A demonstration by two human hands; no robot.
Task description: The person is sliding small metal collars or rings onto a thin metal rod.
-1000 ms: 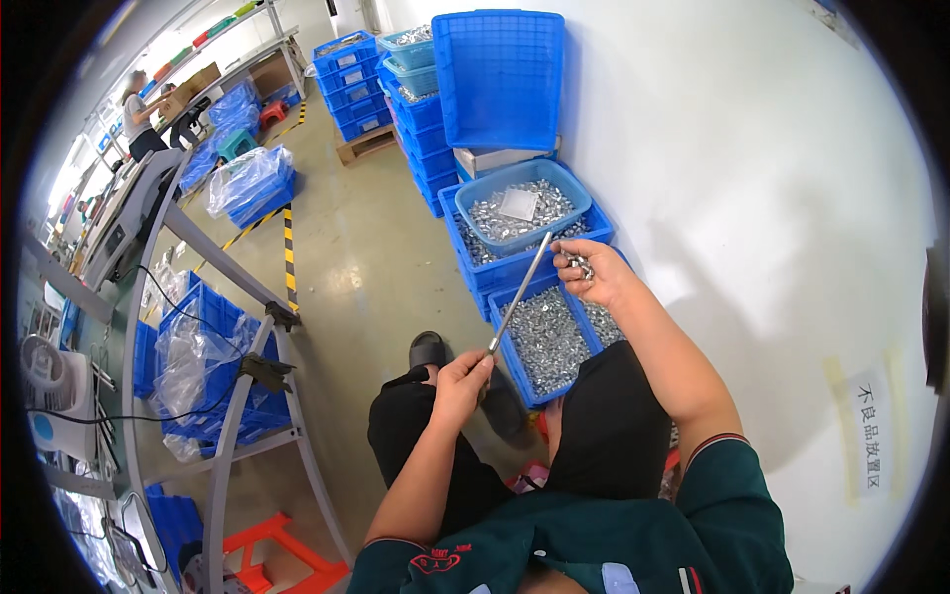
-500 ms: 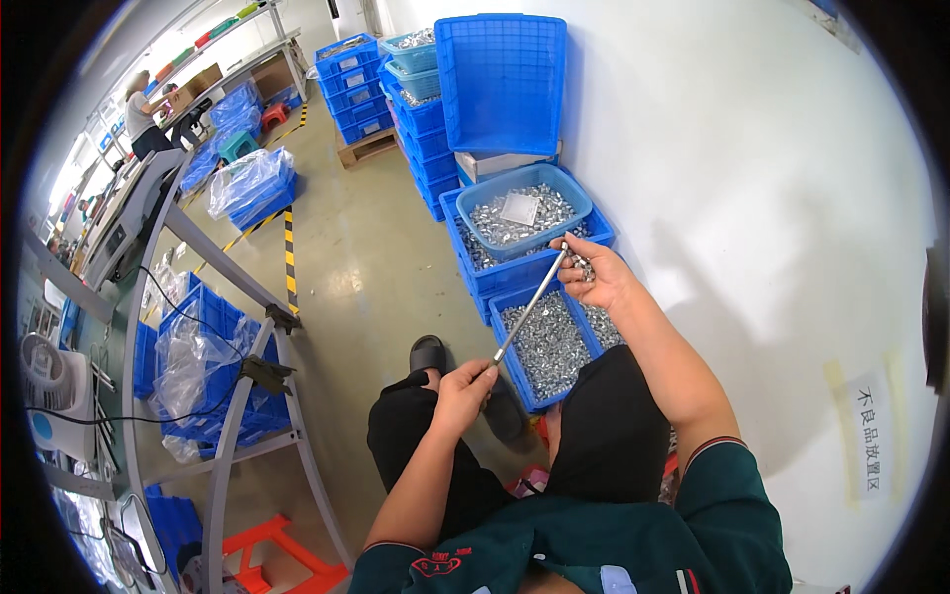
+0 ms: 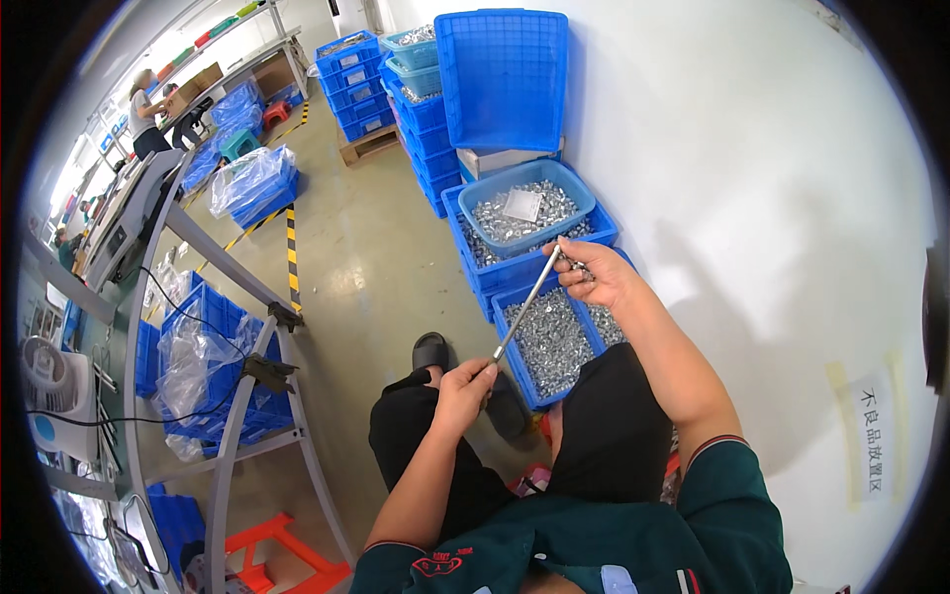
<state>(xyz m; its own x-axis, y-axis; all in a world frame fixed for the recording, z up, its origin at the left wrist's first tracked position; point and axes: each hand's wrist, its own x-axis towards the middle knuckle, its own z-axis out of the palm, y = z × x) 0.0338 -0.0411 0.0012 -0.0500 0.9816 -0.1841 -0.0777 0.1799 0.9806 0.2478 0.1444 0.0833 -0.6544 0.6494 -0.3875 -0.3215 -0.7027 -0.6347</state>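
Observation:
My left hand (image 3: 463,394) is closed round the lower end of a thin metal rod (image 3: 524,315), which slants up to the right. At the rod's upper end, the fingertips of my right hand (image 3: 599,275) are pinched together. Several small shiny metal parts (image 3: 577,267) sit in the curled fingers of that hand; their exact shape is too small to make out. Below the right hand stands a blue bin (image 3: 513,368) full of small silvery metal pieces (image 3: 549,342). Just beyond it, a light blue basket (image 3: 480,243) holds more pieces and a clear flat lid-like piece (image 3: 522,205).
The basket rests on a larger blue crate (image 3: 495,280) of metal pieces. An upright blue crate (image 3: 505,79) and stacked crates (image 3: 426,148) stand behind. A grey-framed workbench (image 3: 230,436) is at left, a white wall (image 3: 752,198) at right. Far left, another person (image 3: 145,114) stands.
The rod's upper end has shifted slightly left against my right fingertips. My left hand keeps its hold, and the whole view has moved a little.

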